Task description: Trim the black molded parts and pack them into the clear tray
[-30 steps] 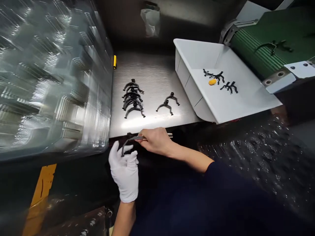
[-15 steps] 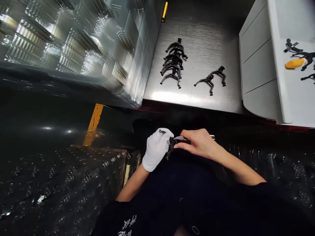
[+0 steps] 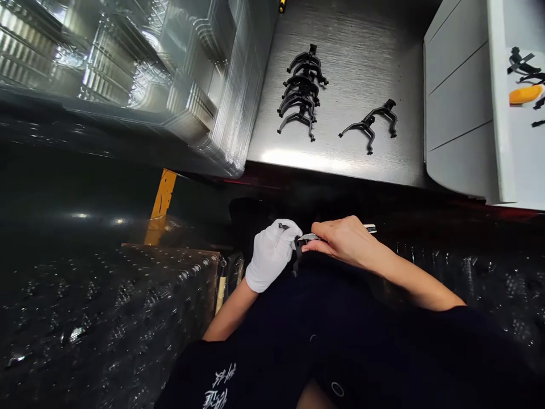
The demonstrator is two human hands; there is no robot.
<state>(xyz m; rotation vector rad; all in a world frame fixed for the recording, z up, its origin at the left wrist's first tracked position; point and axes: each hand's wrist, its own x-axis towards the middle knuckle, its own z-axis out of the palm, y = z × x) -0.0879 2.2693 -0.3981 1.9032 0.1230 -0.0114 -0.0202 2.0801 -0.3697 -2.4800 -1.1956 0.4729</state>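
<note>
My left hand [image 3: 271,254], in a white glove, is closed round a black curved plastic part [image 3: 296,255] held over my lap. My bare right hand [image 3: 340,241] pinches a slim metal tool [image 3: 368,228], and the tool's tip touches the part. On the steel tabletop [image 3: 349,45] above lie a row of several black curved parts [image 3: 301,94] and a separate pair of the same parts [image 3: 371,123].
A stack of clear plastic trays [image 3: 128,74] fills the upper left. A white tray [image 3: 464,102] at the right holds black parts [image 3: 525,65] and an orange piece [image 3: 524,95]. A yellow pen tip [image 3: 281,5] shows at the top. Dark bubble-wrap-like sheets [image 3: 106,318] lie on both sides.
The view has tilted down toward my lap. Both hands drew down from the table's edge, and my gloved hand closed round the part.
</note>
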